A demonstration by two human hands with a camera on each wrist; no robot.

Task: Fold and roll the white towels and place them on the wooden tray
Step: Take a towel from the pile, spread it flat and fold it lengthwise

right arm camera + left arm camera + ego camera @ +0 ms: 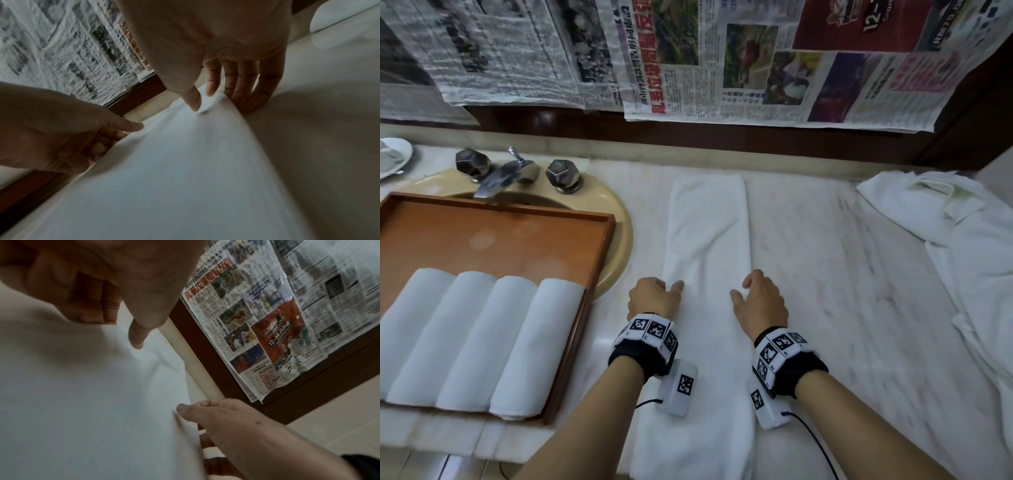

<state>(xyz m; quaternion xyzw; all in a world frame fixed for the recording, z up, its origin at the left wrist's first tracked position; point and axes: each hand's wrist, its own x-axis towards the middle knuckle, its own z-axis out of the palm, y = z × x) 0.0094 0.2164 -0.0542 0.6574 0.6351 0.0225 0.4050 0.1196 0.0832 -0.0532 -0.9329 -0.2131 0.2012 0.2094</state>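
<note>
White towel [709,240], seemingly hand-pinched [654,297]

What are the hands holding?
Both hold the long towel by its side edges: left hand the left edge, right hand the right.

Your wooden tray [599,240] sat over the beige sink [619,219], left of the long folded white towel [709,233]; four rolled white towels [479,339] lay in it.
</note>
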